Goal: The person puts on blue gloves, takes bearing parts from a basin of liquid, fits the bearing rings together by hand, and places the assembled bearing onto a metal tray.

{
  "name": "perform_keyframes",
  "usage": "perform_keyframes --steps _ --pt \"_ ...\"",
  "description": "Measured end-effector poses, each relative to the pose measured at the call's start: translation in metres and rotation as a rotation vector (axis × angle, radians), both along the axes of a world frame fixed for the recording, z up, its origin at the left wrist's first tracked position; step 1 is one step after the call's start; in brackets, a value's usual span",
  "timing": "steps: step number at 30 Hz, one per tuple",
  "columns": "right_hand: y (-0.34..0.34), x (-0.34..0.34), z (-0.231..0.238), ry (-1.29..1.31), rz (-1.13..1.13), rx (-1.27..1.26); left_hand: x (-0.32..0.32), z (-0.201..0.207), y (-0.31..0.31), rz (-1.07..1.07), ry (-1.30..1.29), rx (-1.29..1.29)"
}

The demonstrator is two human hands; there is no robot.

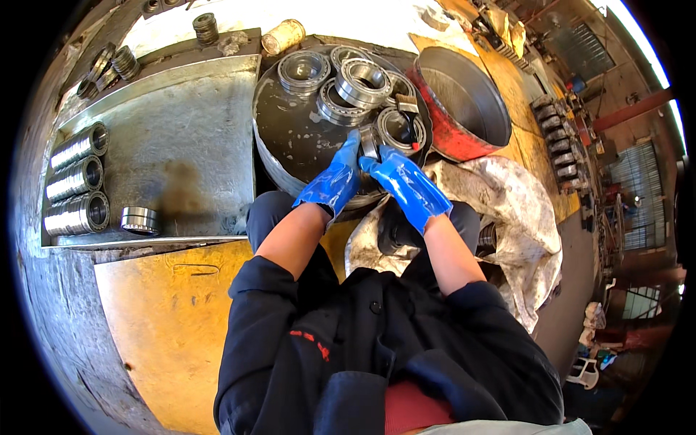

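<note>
Bearing ring [369,142] held between both gloved hands.

Blue gloves [377,177], red-rimmed tub [464,109]

The bearing ring [369,142] between the two gloved hands is mostly covered: the left hand [330,181] and right hand [406,185] hide its lower part, and how the fingers [351,145] grip it cannot be told. The basin [290,138] near rim is hidden behind both hands. The brush [410,116] bristles are too small to make out. The rag [507,210] covers whatever lies beneath it. Items on the far shelf [558,138] are blurred and too small to identify.
</note>
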State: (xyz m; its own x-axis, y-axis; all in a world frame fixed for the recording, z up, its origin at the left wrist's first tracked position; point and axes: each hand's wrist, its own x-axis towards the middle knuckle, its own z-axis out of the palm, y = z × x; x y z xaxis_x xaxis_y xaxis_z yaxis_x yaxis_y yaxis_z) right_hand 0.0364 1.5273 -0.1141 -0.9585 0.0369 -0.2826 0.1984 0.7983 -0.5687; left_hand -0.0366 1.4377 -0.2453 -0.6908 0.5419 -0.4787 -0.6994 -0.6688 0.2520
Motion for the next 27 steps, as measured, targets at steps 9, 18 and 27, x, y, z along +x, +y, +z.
perform_keyframes --steps 9,18,27 --pt "-0.002 0.001 -0.002 0.067 -0.052 -0.12 -0.003 -0.012 0.01 0.013 0.029 0.08" --pt "-0.003 -0.014 -0.019 0.016 -0.04 -0.027 -0.017 -0.051 0.016 0.033 0.055 0.15" --pt "0.033 -0.048 -0.091 -0.03 -0.039 0.023 -0.015 -0.049 0.016 0.061 0.159 0.133"
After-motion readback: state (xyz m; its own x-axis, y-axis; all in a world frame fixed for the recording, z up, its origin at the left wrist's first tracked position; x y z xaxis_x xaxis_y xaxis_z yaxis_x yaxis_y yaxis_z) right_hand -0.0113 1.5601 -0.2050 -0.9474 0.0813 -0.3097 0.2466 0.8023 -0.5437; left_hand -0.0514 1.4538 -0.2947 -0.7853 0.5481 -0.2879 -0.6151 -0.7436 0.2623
